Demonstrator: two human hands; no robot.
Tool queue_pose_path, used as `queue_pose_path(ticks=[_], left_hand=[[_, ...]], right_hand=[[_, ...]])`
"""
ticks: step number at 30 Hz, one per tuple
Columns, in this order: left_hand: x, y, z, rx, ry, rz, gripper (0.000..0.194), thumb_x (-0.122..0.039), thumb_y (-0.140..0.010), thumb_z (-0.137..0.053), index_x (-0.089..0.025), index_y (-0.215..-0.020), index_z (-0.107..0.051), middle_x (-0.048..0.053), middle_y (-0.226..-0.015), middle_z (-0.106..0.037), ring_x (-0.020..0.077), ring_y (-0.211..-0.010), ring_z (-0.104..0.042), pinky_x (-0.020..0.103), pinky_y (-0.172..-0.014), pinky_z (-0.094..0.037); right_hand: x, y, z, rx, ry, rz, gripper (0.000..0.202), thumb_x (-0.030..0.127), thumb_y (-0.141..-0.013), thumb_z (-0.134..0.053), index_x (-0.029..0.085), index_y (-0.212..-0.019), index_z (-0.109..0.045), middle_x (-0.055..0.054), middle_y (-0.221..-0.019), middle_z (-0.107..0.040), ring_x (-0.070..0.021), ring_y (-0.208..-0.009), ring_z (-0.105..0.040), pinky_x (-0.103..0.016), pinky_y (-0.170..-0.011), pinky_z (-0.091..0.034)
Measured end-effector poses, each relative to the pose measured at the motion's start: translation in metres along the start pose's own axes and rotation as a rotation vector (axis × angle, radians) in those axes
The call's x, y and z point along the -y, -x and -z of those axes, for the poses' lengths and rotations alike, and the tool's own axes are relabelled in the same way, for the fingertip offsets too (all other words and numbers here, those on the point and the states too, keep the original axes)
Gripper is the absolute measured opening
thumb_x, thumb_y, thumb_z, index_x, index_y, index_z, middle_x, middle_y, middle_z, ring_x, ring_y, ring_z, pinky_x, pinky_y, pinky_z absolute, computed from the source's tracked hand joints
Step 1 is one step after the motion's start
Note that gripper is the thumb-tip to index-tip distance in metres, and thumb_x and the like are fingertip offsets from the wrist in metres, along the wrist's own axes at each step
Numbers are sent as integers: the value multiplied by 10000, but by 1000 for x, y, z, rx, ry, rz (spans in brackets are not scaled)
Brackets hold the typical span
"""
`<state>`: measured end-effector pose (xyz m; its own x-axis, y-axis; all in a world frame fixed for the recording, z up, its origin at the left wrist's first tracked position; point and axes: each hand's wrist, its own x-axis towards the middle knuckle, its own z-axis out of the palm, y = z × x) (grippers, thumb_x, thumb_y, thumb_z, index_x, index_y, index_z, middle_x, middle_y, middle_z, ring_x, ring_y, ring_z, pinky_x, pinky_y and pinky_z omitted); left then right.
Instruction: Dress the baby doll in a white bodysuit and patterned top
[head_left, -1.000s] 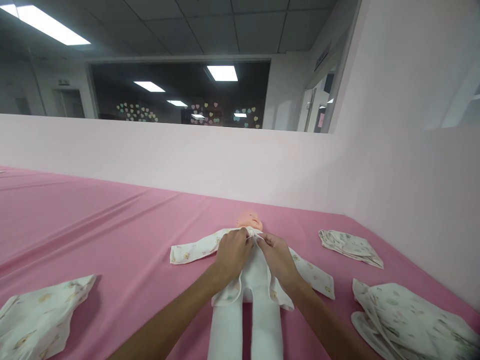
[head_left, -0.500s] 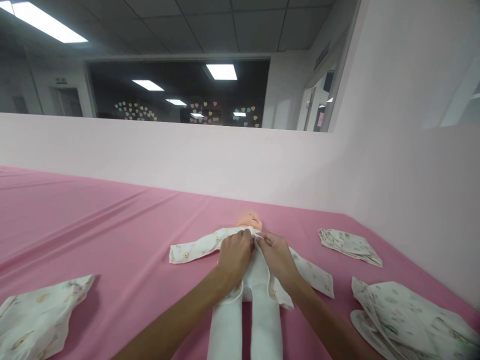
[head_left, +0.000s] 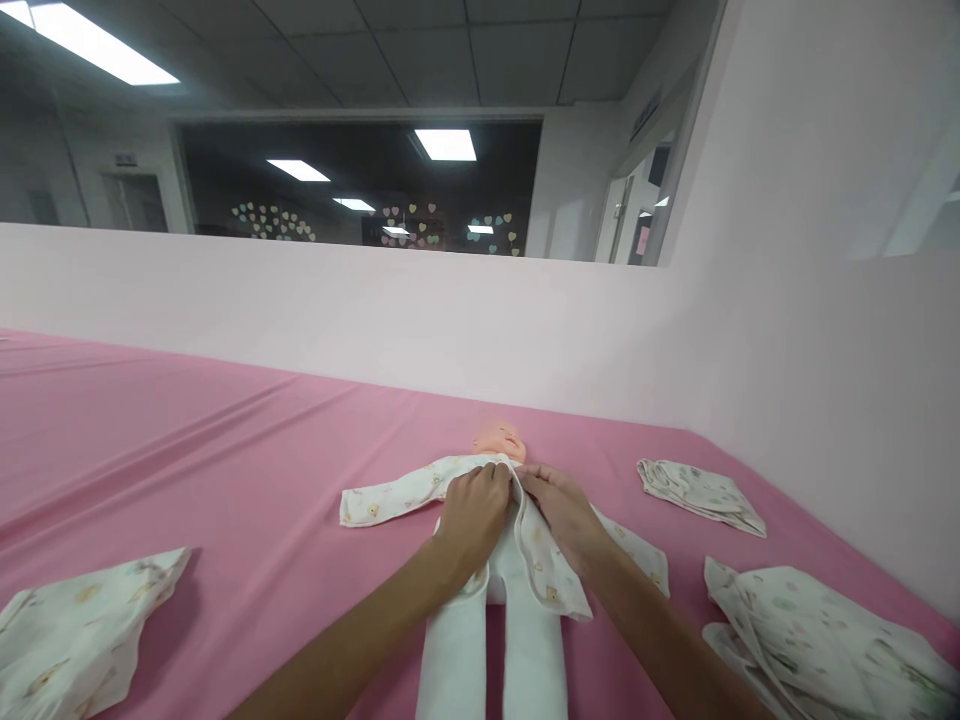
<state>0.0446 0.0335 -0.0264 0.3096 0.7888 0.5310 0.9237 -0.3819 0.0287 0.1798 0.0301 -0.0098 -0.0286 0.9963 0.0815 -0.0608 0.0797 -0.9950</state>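
A baby doll [head_left: 501, 438] lies on its back, its head toward the wall and its white-covered legs [head_left: 454, 660] toward me. It wears a white printed baby jacket [head_left: 409, 492], sleeves spread out to both sides and the front parted over a white body. My left hand [head_left: 474, 510] is closed on the jacket's front edge just below the neck. Close beside it, my right hand [head_left: 559, 508] pinches the other front edge at the same height. The fingertips and whatever fastening lies there are hidden. Below my right hand, the right front flap [head_left: 551, 575] hangs over the doll's hip.
Pink sheet [head_left: 225, 480] covers the surface. A printed cloth garment [head_left: 86, 630] lies at front left. Two folded printed garments, a small one [head_left: 701, 492] and a larger one [head_left: 825, 620], lie at right. A white wall [head_left: 337, 310] with a window rises behind.
My right hand has shifted slightly and the right front flap has come inward, showing more of its print over the white body. My left hand stays nearly in place.
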Motion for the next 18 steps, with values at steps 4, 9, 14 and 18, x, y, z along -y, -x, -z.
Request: queue_pose_path(ticks=[4,9,14,18], left_hand=[[2,-2,-4,3,41,0,174,-135,-931,-381,-192,-887,-539,53,-852,-658,231,-754,-599,318,-566,-252],[5,-5,6,44,199,101,130,-150,-871,-417,-205,-779,-491,28,-764,-631,203,-689,-551,306,-559,-216],[17,-11,28,190,661,138,190,-195,-794,-445,-200,-611,-391,-32,-602,-490,134,-583,-417,267,-531,-243],[25,-14,32,292,875,171,251,-245,-806,-415,-197,-568,-348,-45,-552,-402,109,-531,-342,249,-491,-229]], right_hand=[[-3,-2,1,21,-12,-13,234,365,-710,-697,185,-860,-697,-17,-741,-688,-168,-682,-605,-288,-668,-476],[-5,-2,-1,36,101,85,244,398,-737,-693,185,-855,-694,-30,-804,-705,-203,-800,-645,-311,-735,-492],[-16,-5,-1,6,380,283,200,365,-833,-582,190,-896,-657,-34,-860,-696,-196,-822,-635,-322,-764,-478],[-20,-3,-3,-39,618,442,164,312,-886,-501,210,-915,-626,-31,-904,-686,-190,-846,-623,-324,-776,-466]])
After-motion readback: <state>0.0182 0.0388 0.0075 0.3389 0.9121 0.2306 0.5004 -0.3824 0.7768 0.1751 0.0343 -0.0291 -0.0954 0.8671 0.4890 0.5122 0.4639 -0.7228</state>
